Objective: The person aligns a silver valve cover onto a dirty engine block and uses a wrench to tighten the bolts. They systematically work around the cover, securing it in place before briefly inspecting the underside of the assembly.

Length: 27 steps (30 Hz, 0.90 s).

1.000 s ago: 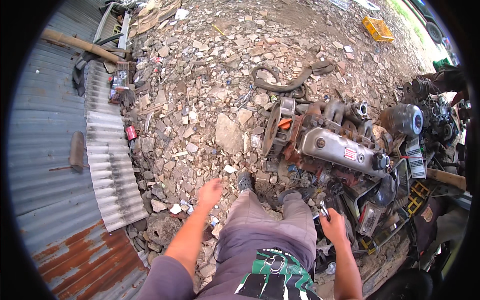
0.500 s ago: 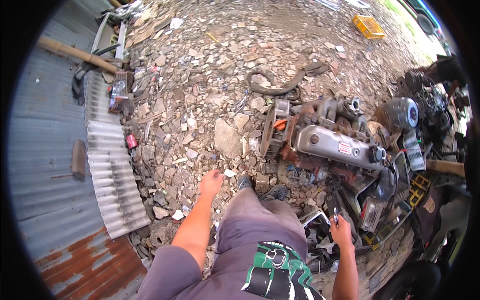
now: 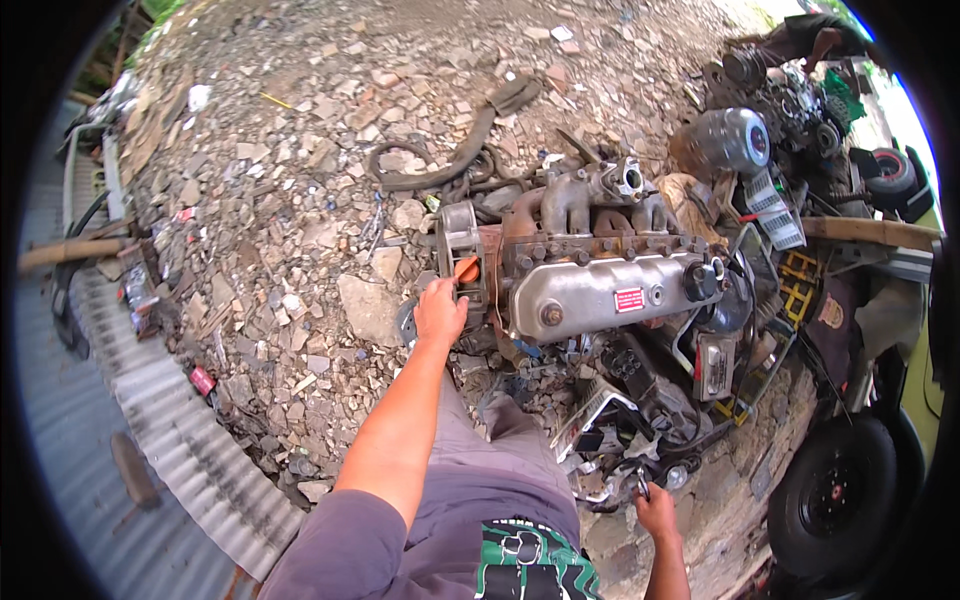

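A large engine [image 3: 600, 295], with a silver valve cover and rusty manifold, lies on the rubble in front of me. My left hand [image 3: 440, 312] is at the round metal housing on the engine's left end, just below an orange piece [image 3: 467, 269]. Its fingers are bunched and partly hidden, so whether they grip the housing cannot be told. Low at the right, my right hand [image 3: 657, 512] is closed around a slim metal tool [image 3: 642, 482], whose exact kind is unclear. That hand is apart from the engine, beside a heap of scrap parts.
Scrap parts [image 3: 650, 400] crowd the engine's near side. A large clear plastic bottle [image 3: 722, 140] lies beyond its right end. A wheel [image 3: 835, 490] stands at lower right. Corrugated sheets [image 3: 170, 410] edge the left, and a dark hose [image 3: 465, 150] lies behind the engine. Someone's arm shows top right.
My view has swung right and I have come closer to the engine. The left hand has moved from over the rubble to the engine's left end. My right hand still holds the tool.
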Each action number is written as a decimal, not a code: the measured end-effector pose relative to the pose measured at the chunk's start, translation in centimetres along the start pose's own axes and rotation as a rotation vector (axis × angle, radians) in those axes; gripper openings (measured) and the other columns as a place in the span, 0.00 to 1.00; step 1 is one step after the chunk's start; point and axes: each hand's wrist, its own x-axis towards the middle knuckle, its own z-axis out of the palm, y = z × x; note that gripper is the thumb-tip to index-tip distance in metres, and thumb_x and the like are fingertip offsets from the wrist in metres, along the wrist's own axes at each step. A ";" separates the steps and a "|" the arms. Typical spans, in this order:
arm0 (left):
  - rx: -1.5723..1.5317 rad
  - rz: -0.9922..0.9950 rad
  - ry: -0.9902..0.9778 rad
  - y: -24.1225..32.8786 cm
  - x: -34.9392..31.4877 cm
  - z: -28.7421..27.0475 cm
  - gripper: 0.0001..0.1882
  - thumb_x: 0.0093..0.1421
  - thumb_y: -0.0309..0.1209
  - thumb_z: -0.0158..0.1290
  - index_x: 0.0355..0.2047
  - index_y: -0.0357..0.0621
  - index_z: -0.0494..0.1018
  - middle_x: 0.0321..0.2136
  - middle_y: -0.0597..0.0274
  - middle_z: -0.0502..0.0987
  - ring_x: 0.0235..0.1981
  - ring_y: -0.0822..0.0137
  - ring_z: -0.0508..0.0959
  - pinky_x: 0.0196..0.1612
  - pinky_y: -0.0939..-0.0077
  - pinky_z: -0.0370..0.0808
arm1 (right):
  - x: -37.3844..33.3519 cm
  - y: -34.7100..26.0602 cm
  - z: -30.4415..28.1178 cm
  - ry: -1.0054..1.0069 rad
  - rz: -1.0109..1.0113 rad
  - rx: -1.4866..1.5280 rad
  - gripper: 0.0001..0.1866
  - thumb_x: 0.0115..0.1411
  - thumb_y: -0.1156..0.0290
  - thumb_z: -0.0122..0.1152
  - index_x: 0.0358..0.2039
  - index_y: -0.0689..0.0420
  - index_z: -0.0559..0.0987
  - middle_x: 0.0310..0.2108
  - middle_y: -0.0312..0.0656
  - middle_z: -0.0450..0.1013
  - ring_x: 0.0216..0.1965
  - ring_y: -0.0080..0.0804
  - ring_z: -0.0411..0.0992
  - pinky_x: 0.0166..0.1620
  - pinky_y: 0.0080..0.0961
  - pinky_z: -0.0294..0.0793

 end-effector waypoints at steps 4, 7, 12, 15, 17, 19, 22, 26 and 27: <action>0.046 -0.022 -0.068 -1.5 4.4 1.8 0.26 0.55 0.41 0.61 0.53 0.50 0.70 0.51 0.58 0.72 0.54 0.52 0.72 0.53 0.54 0.72 | -1.6 -7.6 1.2 -0.099 0.149 0.186 0.13 0.61 0.63 0.60 0.28 0.62 0.78 0.16 0.42 0.68 0.19 0.28 0.63 0.26 0.32 0.64; 0.078 -0.142 -0.200 -1.4 6.1 1.9 0.26 0.55 0.41 0.62 0.53 0.51 0.70 0.50 0.59 0.73 0.54 0.54 0.72 0.54 0.52 0.71 | -2.2 -11.1 2.7 -0.146 0.213 0.326 0.12 0.62 0.65 0.60 0.29 0.62 0.80 0.15 0.32 0.65 0.20 0.18 0.60 0.25 0.26 0.61; 0.158 0.027 -0.234 -2.5 7.6 2.3 0.15 0.59 0.41 0.58 0.44 0.52 0.76 0.42 0.63 0.77 0.49 0.56 0.75 0.48 0.53 0.70 | -2.7 -13.0 3.5 -0.100 0.248 0.303 0.16 0.62 0.64 0.61 0.22 0.63 0.73 0.13 0.37 0.64 0.18 0.21 0.59 0.23 0.31 0.60; 0.087 0.051 -0.212 -3.3 8.1 2.1 0.15 0.59 0.40 0.56 0.44 0.51 0.76 0.41 0.60 0.77 0.47 0.55 0.76 0.48 0.53 0.70 | -3.2 -14.0 3.2 -0.059 0.233 0.283 0.16 0.61 0.65 0.61 0.22 0.63 0.73 0.13 0.41 0.65 0.17 0.24 0.59 0.22 0.32 0.60; -0.076 0.115 -0.176 -4.2 6.5 0.3 0.13 0.59 0.38 0.56 0.42 0.48 0.76 0.38 0.57 0.77 0.44 0.53 0.77 0.45 0.55 0.72 | -2.3 -15.6 1.9 -0.037 0.185 0.224 0.16 0.61 0.66 0.61 0.22 0.63 0.73 0.13 0.43 0.66 0.17 0.26 0.59 0.22 0.32 0.60; -0.253 0.172 -0.227 -5.1 3.7 -0.9 0.12 0.58 0.36 0.57 0.41 0.46 0.77 0.37 0.56 0.78 0.43 0.52 0.78 0.45 0.56 0.73 | -1.3 -18.9 0.9 -0.038 0.112 0.217 0.10 0.60 0.69 0.61 0.28 0.62 0.76 0.14 0.45 0.67 0.16 0.31 0.61 0.23 0.33 0.63; -0.222 0.422 -0.361 -5.7 -0.1 -4.0 0.12 0.58 0.38 0.57 0.40 0.48 0.78 0.35 0.60 0.78 0.39 0.58 0.78 0.41 0.63 0.72 | 1.5 -24.7 0.7 -0.007 -0.032 0.236 0.08 0.58 0.72 0.63 0.37 0.60 0.79 0.20 0.45 0.71 0.19 0.36 0.68 0.27 0.34 0.68; -0.242 0.588 -0.689 -3.2 -3.5 -7.7 0.14 0.57 0.41 0.57 0.42 0.51 0.79 0.34 0.65 0.77 0.39 0.62 0.78 0.42 0.65 0.69 | 6.2 -32.0 1.2 0.030 -0.318 0.228 0.17 0.53 0.73 0.66 0.45 0.57 0.81 0.37 0.47 0.76 0.35 0.43 0.77 0.38 0.34 0.75; -0.261 0.633 -0.759 -2.2 -4.0 -8.3 0.15 0.57 0.42 0.57 0.42 0.52 0.79 0.34 0.67 0.77 0.40 0.62 0.77 0.43 0.65 0.69 | 6.9 -33.7 1.0 0.018 -0.352 0.205 0.18 0.52 0.73 0.67 0.45 0.57 0.81 0.39 0.47 0.76 0.37 0.44 0.77 0.39 0.35 0.76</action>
